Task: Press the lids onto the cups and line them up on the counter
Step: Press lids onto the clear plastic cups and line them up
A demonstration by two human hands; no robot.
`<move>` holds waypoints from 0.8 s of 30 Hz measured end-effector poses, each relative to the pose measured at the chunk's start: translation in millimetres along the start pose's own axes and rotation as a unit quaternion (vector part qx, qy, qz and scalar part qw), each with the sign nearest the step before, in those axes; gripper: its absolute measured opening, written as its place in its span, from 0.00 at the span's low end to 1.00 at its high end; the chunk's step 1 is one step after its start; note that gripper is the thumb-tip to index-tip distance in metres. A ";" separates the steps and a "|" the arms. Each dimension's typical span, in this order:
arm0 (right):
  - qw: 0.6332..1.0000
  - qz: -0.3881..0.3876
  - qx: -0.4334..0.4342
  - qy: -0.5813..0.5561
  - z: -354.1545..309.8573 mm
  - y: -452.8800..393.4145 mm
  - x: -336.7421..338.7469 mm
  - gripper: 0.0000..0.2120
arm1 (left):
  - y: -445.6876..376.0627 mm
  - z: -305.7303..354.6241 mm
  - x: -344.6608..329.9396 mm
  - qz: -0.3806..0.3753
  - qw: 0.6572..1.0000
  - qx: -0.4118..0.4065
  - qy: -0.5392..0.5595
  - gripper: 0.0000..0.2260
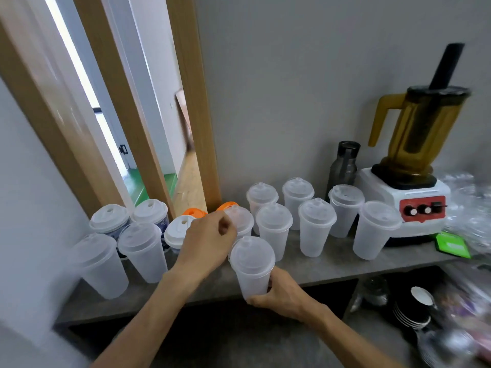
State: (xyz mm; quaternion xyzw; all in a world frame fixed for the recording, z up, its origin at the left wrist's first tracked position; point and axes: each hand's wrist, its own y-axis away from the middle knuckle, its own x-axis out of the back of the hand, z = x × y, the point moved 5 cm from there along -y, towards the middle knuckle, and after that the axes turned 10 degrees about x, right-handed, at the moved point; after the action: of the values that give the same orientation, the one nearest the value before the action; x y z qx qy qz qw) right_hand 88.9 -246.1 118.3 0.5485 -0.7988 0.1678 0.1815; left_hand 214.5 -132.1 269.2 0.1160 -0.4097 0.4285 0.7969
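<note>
Right hand (279,293) gripped lidded cup (252,264) low on wall; cup upright, long axis vertical, lid up, at counter (332,264) front edge. Left hand (207,243), at cup's 10 o'clock, fingers curled, contents hidden.

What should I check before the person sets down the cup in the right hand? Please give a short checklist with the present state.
1. Right hand grips the held cup firmly at its base: ok.
2. Lid on the held cup: on; fully pressed, cannot tell.
3. Cup upright: ok.
4. Free spot on the counter in front of the lidded cups: ok.
5. Left hand out of the way: not ok, it hovers beside the cup.
6. Blender clear of the path: ok.
</note>
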 end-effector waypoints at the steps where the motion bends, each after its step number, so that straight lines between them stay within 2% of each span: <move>1: 1.000 0.004 -0.004 -0.002 1.5 3.7 5.2 0.30 | -4.3 22.9 1.8 0.007 0.999 -0.043 0.010 0.04; 4: 1.000 0.018 -0.013 -0.008 7.8 15.1 22.7 0.29 | -37.9 79.7 -19.2 -0.057 0.992 -0.112 -0.024 0.06; 6: 0.999 0.033 -0.015 -0.012 12.0 22.0 36.0 0.31 | -72.5 107.4 -47.7 -0.111 0.981 -0.126 -0.094 0.15; 9: 0.997 0.066 -0.026 -0.022 21.9 33.4 58.3 0.32 | -113.4 139.3 -96.0 -0.187 0.946 -0.171 -0.200 0.25; 13: 0.993 0.114 -0.035 -0.012 42.1 52.2 91.4 0.27 | -144.0 152.3 -142.6 -0.233 0.917 -0.160 -0.282 0.37; 17: 0.987 0.152 -0.053 0.005 65.4 69.5 116.8 0.24 | -156.6 150.0 -165.5 -0.274 0.893 -0.157 -0.322 0.35; 24: 0.982 0.180 -0.059 -0.003 81.3 74.9 138.1 0.23 | -168.2 142.6 -172.3 -0.278 0.882 -0.159 -0.345 0.32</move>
State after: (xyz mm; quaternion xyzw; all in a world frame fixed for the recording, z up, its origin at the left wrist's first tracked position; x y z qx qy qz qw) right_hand -35.7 -371.1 107.3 0.3843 -0.8935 0.1489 0.1783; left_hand 215.2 -411.7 258.4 0.2377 -0.6718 0.0513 0.6996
